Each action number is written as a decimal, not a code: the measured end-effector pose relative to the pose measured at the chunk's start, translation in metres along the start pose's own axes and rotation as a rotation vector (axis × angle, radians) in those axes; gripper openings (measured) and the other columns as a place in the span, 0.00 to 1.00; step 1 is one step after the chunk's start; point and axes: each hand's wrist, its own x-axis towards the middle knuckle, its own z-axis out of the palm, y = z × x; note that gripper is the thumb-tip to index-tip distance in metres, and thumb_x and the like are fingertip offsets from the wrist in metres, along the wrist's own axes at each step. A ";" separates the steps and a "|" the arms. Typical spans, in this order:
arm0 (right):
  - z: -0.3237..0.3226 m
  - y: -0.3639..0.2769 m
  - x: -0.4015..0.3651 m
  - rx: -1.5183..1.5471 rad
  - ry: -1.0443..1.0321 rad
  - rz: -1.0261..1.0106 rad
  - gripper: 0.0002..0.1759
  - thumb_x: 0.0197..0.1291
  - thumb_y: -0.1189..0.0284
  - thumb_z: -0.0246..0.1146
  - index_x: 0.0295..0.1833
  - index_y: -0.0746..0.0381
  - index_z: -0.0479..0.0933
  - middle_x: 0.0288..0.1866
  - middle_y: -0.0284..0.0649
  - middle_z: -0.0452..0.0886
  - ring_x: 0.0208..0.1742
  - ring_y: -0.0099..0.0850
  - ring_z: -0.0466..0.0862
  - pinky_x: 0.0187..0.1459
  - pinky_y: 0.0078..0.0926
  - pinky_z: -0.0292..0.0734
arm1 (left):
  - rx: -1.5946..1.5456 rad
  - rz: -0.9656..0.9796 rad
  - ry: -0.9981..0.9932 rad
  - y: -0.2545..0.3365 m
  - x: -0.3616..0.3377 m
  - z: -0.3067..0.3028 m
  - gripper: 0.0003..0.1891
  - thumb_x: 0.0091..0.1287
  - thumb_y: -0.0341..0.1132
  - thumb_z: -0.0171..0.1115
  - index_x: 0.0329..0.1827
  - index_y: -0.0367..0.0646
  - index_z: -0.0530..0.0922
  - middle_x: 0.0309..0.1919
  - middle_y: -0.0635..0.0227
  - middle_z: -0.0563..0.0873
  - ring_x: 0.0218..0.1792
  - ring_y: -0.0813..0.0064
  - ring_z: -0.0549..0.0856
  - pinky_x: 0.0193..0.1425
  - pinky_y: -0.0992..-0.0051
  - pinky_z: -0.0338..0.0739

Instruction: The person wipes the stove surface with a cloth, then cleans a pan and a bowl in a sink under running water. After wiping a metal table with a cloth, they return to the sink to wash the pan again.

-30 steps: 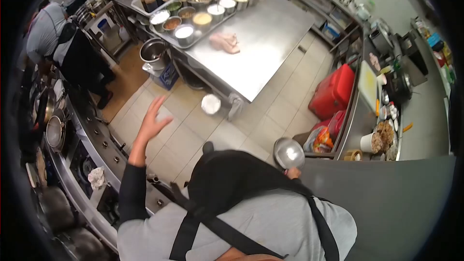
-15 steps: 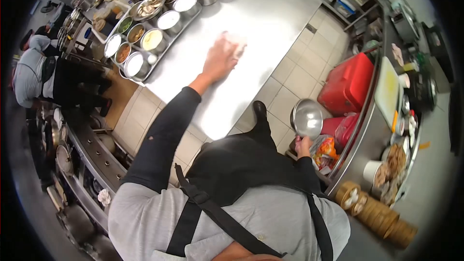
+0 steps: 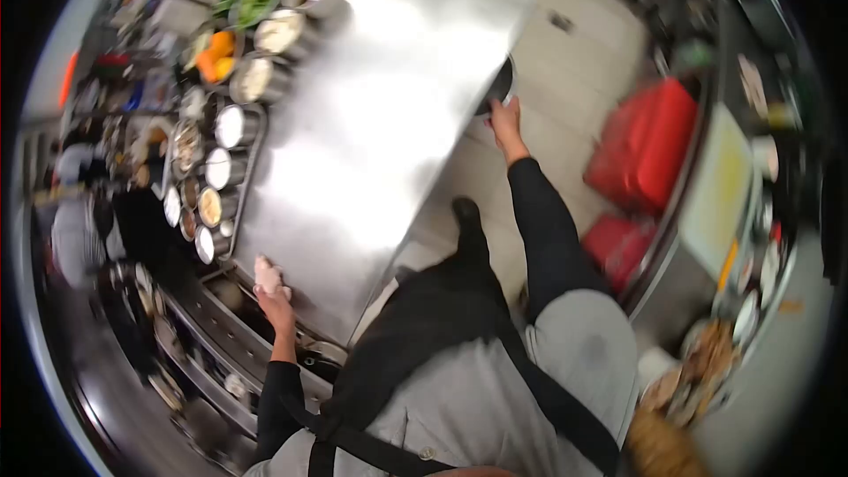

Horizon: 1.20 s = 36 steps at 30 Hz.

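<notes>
My left hand (image 3: 276,305) is closed around a crumpled pale cloth (image 3: 268,274) at the near left edge of the steel table (image 3: 353,150). Part of the cloth sticks out past my fingers. On the other side, my right hand (image 3: 507,124) grips the rim of a metal bowl (image 3: 503,82) beside the table's right edge. The bowl is tilted and looks dark here, and the table edge partly hides it; its contents cannot be made out.
A tray (image 3: 252,159) of filled steel containers stands along the table's left side. Beyond it are orange pieces (image 3: 215,57) and green leaves (image 3: 256,0) in bowls. A red bin (image 3: 643,146) stands right, below a counter with a cutting board (image 3: 720,190). Two people work at far left.
My left hand has drawn the cloth from mid-table to the near left edge. My right hand has carried the bowl from low on my right forward to the table's right edge. My view has turned.
</notes>
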 end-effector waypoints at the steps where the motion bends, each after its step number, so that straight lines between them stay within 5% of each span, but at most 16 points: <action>1: 0.027 -0.004 0.021 0.094 -0.031 -0.004 0.22 0.59 0.70 0.63 0.56 0.66 0.66 0.42 0.44 0.79 0.38 0.34 0.82 0.34 0.29 0.80 | 0.100 -0.014 0.033 0.008 -0.007 0.006 0.22 0.64 0.29 0.60 0.59 0.28 0.69 0.54 0.41 0.76 0.58 0.49 0.75 0.64 0.59 0.66; 2: 0.040 0.052 0.076 0.081 -0.024 -0.349 0.22 0.64 0.65 0.61 0.58 0.67 0.69 0.48 0.45 0.81 0.48 0.36 0.82 0.49 0.33 0.78 | 0.294 0.042 0.122 -0.001 -0.010 0.014 0.24 0.64 0.30 0.62 0.61 0.30 0.67 0.58 0.42 0.73 0.61 0.47 0.71 0.66 0.58 0.64; 3: 0.053 0.022 0.064 0.073 -0.134 -0.244 0.23 0.68 0.62 0.56 0.61 0.68 0.70 0.56 0.46 0.80 0.57 0.36 0.79 0.59 0.33 0.71 | 0.277 0.016 0.198 0.001 -0.010 0.014 0.24 0.64 0.30 0.62 0.61 0.30 0.67 0.58 0.42 0.73 0.61 0.47 0.71 0.66 0.58 0.64; 4: 0.050 0.069 0.103 0.107 -0.199 -0.224 0.25 0.73 0.61 0.49 0.65 0.69 0.67 0.61 0.45 0.77 0.55 0.32 0.80 0.52 0.29 0.78 | 0.354 -0.032 0.200 0.005 -0.008 0.017 0.26 0.64 0.30 0.62 0.63 0.31 0.65 0.60 0.42 0.71 0.63 0.45 0.70 0.68 0.58 0.63; 9: 0.083 0.064 0.101 0.020 -0.240 -0.116 0.22 0.72 0.62 0.51 0.61 0.69 0.69 0.56 0.45 0.77 0.52 0.32 0.80 0.51 0.29 0.78 | 0.190 -0.224 0.131 -0.024 0.002 0.020 0.27 0.65 0.29 0.61 0.66 0.34 0.63 0.63 0.42 0.69 0.66 0.44 0.67 0.70 0.60 0.62; 16: 0.108 0.056 0.105 -0.045 -0.278 -0.102 0.19 0.71 0.64 0.53 0.56 0.69 0.71 0.49 0.44 0.78 0.48 0.32 0.80 0.50 0.30 0.78 | 0.261 0.043 0.233 -0.047 -0.004 0.030 0.26 0.64 0.27 0.61 0.65 0.34 0.63 0.60 0.42 0.69 0.63 0.42 0.69 0.69 0.57 0.63; 21: 0.123 0.048 0.122 -0.089 -0.326 -0.118 0.17 0.70 0.65 0.55 0.52 0.69 0.72 0.44 0.44 0.78 0.45 0.32 0.80 0.49 0.30 0.77 | 0.248 0.033 0.308 -0.070 -0.002 0.040 0.27 0.63 0.28 0.61 0.65 0.35 0.63 0.62 0.42 0.69 0.64 0.42 0.68 0.70 0.56 0.63; 25: 0.119 0.043 0.126 -0.188 -0.376 -0.138 0.16 0.70 0.65 0.57 0.49 0.70 0.74 0.40 0.44 0.79 0.43 0.32 0.80 0.48 0.30 0.77 | 0.263 -0.032 0.363 -0.010 -0.019 0.021 0.26 0.62 0.33 0.62 0.62 0.35 0.68 0.59 0.44 0.73 0.61 0.44 0.72 0.66 0.57 0.67; 29: 0.043 0.029 0.071 -0.393 -0.203 -0.289 0.15 0.69 0.66 0.58 0.46 0.70 0.75 0.37 0.44 0.79 0.40 0.32 0.80 0.48 0.30 0.77 | 0.351 0.004 0.399 0.033 -0.038 0.013 0.19 0.59 0.35 0.63 0.53 0.38 0.78 0.51 0.50 0.81 0.52 0.47 0.78 0.59 0.58 0.72; 32: -0.043 0.018 0.010 -0.571 -0.140 -0.511 0.14 0.69 0.67 0.59 0.43 0.70 0.76 0.34 0.43 0.79 0.38 0.32 0.79 0.47 0.30 0.77 | 0.083 -0.169 0.199 0.052 -0.064 0.035 0.20 0.54 0.33 0.64 0.52 0.43 0.80 0.50 0.54 0.83 0.52 0.51 0.80 0.57 0.59 0.75; 33: -0.057 0.014 -0.018 -0.598 -0.177 -0.549 0.14 0.68 0.67 0.59 0.42 0.70 0.76 0.33 0.43 0.79 0.38 0.32 0.79 0.47 0.30 0.77 | -0.041 0.006 0.262 0.039 -0.070 0.056 0.26 0.50 0.39 0.71 0.54 0.42 0.80 0.48 0.54 0.83 0.50 0.53 0.82 0.57 0.61 0.75; 35: -0.008 -0.016 -0.144 -0.623 -0.240 -0.550 0.12 0.68 0.70 0.59 0.37 0.69 0.74 0.30 0.42 0.76 0.36 0.30 0.78 0.45 0.29 0.76 | -0.463 -0.093 0.139 0.054 -0.084 0.072 0.24 0.56 0.41 0.73 0.54 0.42 0.80 0.49 0.59 0.83 0.52 0.65 0.81 0.58 0.68 0.74; 36: -0.006 0.003 -0.151 -0.594 -0.545 -0.818 0.09 0.66 0.73 0.60 0.47 0.67 0.73 0.41 0.41 0.77 0.37 0.32 0.78 0.45 0.31 0.76 | -0.595 -0.020 0.188 0.067 -0.088 0.076 0.22 0.59 0.41 0.72 0.54 0.41 0.80 0.50 0.59 0.80 0.53 0.66 0.80 0.57 0.70 0.74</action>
